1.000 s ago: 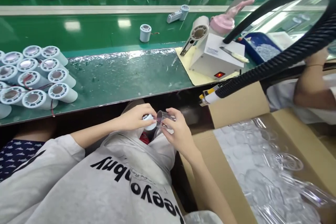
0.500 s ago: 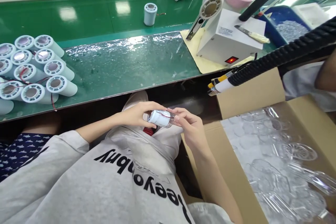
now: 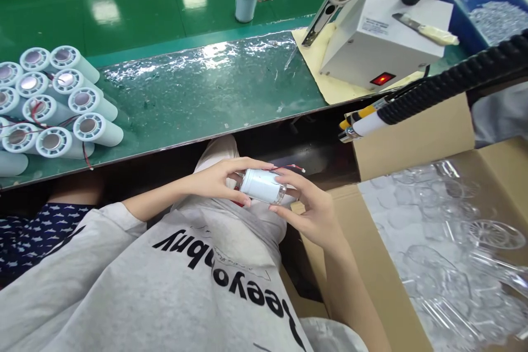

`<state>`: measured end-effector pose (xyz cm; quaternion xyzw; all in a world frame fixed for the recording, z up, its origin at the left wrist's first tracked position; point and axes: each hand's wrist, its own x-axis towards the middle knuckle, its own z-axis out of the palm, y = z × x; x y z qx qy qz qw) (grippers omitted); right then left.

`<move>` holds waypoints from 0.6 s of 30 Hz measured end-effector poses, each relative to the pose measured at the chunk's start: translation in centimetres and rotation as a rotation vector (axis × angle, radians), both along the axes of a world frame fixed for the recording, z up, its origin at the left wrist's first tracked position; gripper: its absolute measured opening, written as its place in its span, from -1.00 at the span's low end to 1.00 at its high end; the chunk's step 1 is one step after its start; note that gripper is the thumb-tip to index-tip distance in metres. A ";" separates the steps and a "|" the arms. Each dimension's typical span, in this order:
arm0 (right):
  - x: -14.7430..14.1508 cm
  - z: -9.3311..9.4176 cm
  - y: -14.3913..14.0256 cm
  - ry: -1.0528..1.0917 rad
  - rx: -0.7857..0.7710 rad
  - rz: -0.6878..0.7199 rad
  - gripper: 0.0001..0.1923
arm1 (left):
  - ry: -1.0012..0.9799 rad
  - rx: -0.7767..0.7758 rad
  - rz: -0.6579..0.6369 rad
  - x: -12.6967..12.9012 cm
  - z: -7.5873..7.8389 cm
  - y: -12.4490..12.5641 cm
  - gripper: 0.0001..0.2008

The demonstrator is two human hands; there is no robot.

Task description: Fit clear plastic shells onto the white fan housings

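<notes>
Over my lap I hold a pale blue cylindrical fan housing, lying nearly sideways, with clear plastic showing at both ends. My left hand grips its left end between the thumb and fingers. The fingers and thumb of my right hand close on its right end, above and below. A thin red wire with a small white plug sticks out past the upper side. On the bench to the left stand several similar blue housings in a cluster, some with red wires.
A green bench runs across in front. On it stand a white box-shaped machine with a lit red switch and one single housing. To my right, a cardboard box holds clear plastic shells. A black ribbed hose crosses above it.
The housing has turned, so its wire now trails free along the upper side. My right hand has spread its grip around the right end. The view has shifted slightly.
</notes>
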<state>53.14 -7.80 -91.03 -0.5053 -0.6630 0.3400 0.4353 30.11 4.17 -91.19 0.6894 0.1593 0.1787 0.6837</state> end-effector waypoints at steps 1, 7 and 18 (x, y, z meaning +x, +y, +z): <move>-0.1 0.1 -0.1 0.044 -0.043 -0.004 -0.55 | -0.006 0.005 -0.012 0.0 0.1 -0.1 -0.29; -0.4 1.2 -0.3 0.255 -0.318 -0.033 -0.53 | 0.021 0.042 -0.044 -0.1 0.6 -0.2 -0.30; -1.0 0.4 0.1 0.514 -0.506 -0.058 -0.54 | 0.009 0.128 -0.042 -0.5 0.6 -0.1 -0.31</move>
